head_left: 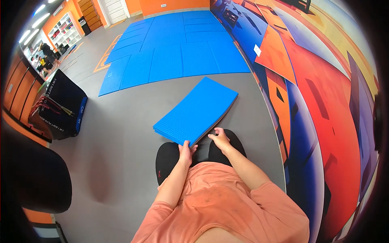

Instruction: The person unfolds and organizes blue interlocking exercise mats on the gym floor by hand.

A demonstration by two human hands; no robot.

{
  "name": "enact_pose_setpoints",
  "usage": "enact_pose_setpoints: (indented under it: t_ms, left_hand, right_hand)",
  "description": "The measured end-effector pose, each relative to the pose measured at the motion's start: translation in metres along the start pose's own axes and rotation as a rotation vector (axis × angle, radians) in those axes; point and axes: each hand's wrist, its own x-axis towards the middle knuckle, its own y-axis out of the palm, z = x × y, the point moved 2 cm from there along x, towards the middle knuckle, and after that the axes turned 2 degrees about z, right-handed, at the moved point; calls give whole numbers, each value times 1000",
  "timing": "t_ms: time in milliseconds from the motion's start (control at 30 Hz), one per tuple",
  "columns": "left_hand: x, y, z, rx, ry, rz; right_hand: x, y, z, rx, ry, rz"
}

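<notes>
A blue folding exercise mat [198,109], folded into a flat stack with a textured top, lies tilted across the view just beyond my knees. My left hand [186,153] grips its near corner, thumb on top and the other fingers at the edge below. Beside the mat's right edge, over my right thigh, is my right hand [221,140]. Its fingers are loosely bent and apart, with nothing seen in them. The layers of the stack show along its right side.
Several blue mats [166,60] lie side by side on the grey floor [125,117] ahead. A painted wall [320,101] runs close along my right. To the left stands a black soft plyo box [60,105] with cords on it. People are far back left.
</notes>
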Motion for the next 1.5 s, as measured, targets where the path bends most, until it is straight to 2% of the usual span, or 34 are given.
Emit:
enact_pose_setpoints:
  t_ms: [67, 133, 200, 267, 333, 367, 400, 467, 500, 567, 600, 667, 733, 767, 833, 867, 900, 933, 967, 1000, 1033, 1100, 1200, 1267, 1333, 1400, 1500]
  left_hand:
    - [-16, 10, -24, 169, 144, 89]
    - [-42, 17, -49, 130, 190, 141]
    - [-51, 6, -71, 73, 269, 185]
    - [-57, -17, -97, 13, 242, 217]
    - [-74, -38, -130, -16, 208, 197]
    - [-71, -59, -142, 3, 195, 202]
    - [-74, -75, -153, 40, 165, 199]
    - [-72, -105, -163, 182, 127, 245]
    - [-71, -116, -163, 178, 136, 244]
    - [-69, -137, -153, 163, -2, 159]
    - [-67, -147, -151, 157, 7, 156]
    - [-61, -169, -140, 240, -166, 187]
    - [-57, -179, -137, 168, -174, 215]
    - [-61, -175, -136, 195, -159, 143]
    - [-65, -168, -134, 232, -82, 33]
    - [-58, -176, -130, 271, -74, 11]
    - [-59, -177, -129, 279, -59, 0]
    - [-62, -177, -128, 289, -49, -9]
    - [-60, -183, -125, 279, -42, -13]
    - [-59, -184, -123, 272, -40, -10]
    - [-65, -180, -124, 241, -31, -2]
    - [-68, -174, -128, 230, 13, -66]
    - [-63, -179, -134, 209, 65, -147]
    - [-65, -180, -149, 167, 91, -123]
    - [-84, -177, -164, 163, 98, -116]
    - [-101, -178, -176, 198, 190, -18]
    - [-140, -180, -186, 277, 241, 36]
  right_hand:
    - [-1, 1, 0, 85, -24, -37]
    - [-5, -6, 5, 515, -5, -196]
    - [7, -23, 3, 759, 66, -129]
    - [30, -45, -8, 960, 187, -154]
    - [28, -78, 0, 1184, 214, -109]
    - [43, -91, -12, 1278, 334, -200]
    - [38, -110, -17, 1220, 285, -48]
    - [65, -122, -69, 1150, 415, -76]
    - [72, -122, -81, 1147, 409, -68]
    - [79, -121, -110, 853, 661, -236]
    - [97, -120, -138, 847, 655, -229]
    - [138, -112, -183, 924, 411, 43]
    - [136, -109, -171, 929, 372, 97]
    - [130, -111, -160, 942, 334, 140]
    - [94, -113, -112, 1091, 231, 11]
    - [102, -111, -108, 1218, 273, 14]
    - [109, -113, -106, 1130, 275, 19]
    - [147, -116, -140, 1047, 332, 128]
    - [134, -119, -117, 958, 369, 43]
    - [154, -123, -128, 931, 313, 82]
    - [171, -128, -136, 932, 343, 22]
    - [174, -134, -115, 882, 322, -21]
    - [136, -155, -67, 851, 273, -97]
    - [118, -165, -42, 764, 34, 1]
    - [88, -176, -24, 757, -6, 26]
    - [57, -187, -15, 781, -131, 114]
    - [-17, -203, 10, 776, -174, 213]
